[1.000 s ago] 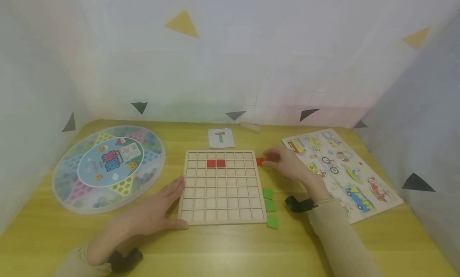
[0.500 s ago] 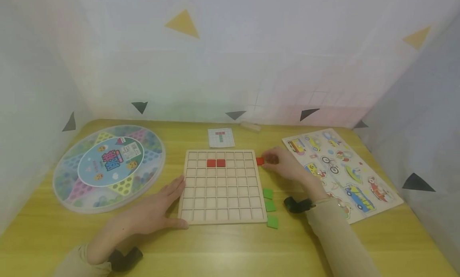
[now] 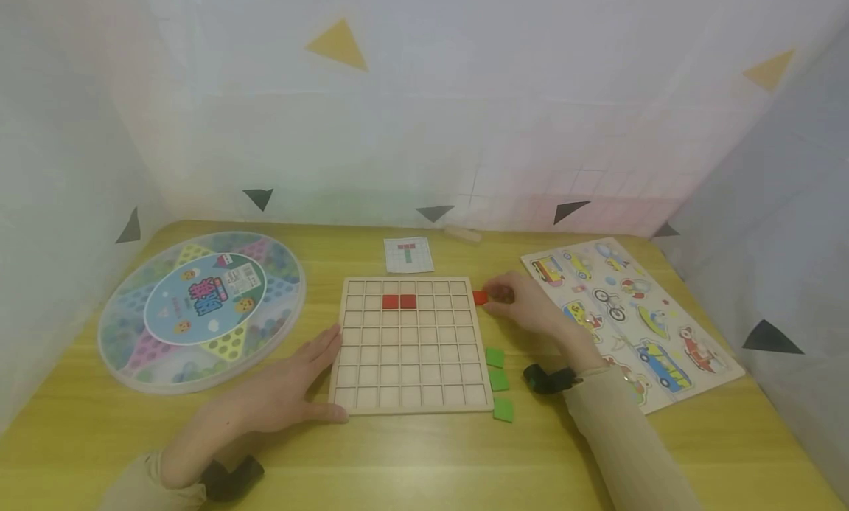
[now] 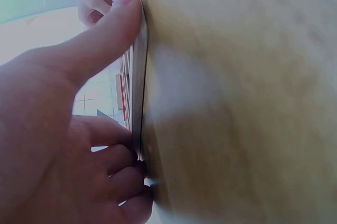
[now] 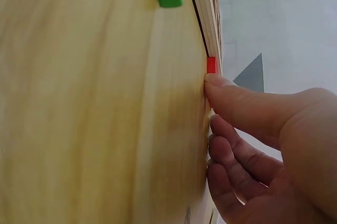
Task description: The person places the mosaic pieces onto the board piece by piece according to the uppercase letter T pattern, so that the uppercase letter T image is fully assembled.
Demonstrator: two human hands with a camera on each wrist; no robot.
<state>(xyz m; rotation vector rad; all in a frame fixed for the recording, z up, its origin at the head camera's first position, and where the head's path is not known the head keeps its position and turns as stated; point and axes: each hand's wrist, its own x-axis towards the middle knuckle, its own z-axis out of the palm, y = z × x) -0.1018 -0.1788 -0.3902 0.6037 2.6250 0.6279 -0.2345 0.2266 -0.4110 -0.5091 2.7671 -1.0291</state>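
Observation:
A wooden grid board (image 3: 411,356) lies on the table, with two red square tiles (image 3: 399,301) side by side in its second row from the far edge. My left hand (image 3: 281,397) rests against the board's left side, thumb at the near corner; in the left wrist view its thumb (image 4: 108,37) touches the board's edge. Just off the board's upper right side, my right hand (image 3: 524,302) pinches another red tile (image 3: 479,298) by thumb and finger. The right wrist view has the thumb on this tile (image 5: 211,65), the far side hidden. Three green tiles (image 3: 499,380) lie by the board's right edge.
Behind the board lies a pattern card (image 3: 418,264) showing a red and green T, with a small wooden block (image 3: 462,234) near it. A round Chinese checkers set (image 3: 199,312) is at left. A vehicle picture puzzle (image 3: 633,312) lies at right, beneath the right forearm's side.
The right hand has shifted very slightly, its fingers closing in on the red tile beside the board. The left hand, board and other tiles look still.

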